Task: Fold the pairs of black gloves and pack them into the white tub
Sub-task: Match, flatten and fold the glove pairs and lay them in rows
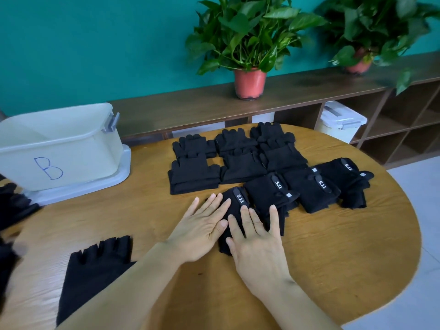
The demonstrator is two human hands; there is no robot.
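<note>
Two potted plants (250,44) stand on a long wooden shelf (190,108).

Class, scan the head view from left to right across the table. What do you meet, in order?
white tub → left hand → right hand → rightmost folded glove pair with a 5.11 label
</note>
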